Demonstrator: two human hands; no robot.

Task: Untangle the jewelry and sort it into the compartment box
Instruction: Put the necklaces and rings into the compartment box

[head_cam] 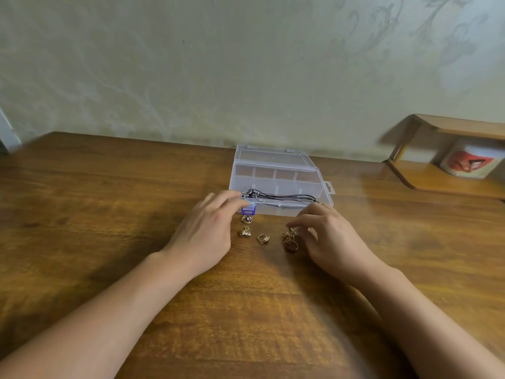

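Just in front of the open compartment box, the black cord necklace lies along its near edge, the left hand with fingers straight at the cord's end, while the right hand pinches the gold chain, probably to lift it clear.

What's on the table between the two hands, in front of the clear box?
Head view: between the left hand and right hand lie a small gold ring, a gold charm cluster and another gold ring on bare wood.

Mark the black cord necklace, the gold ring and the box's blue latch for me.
black cord necklace (284,198): head view, middle of the cords.
gold ring (263,238): head view, its band.
blue latch (250,210): head view, its front face.
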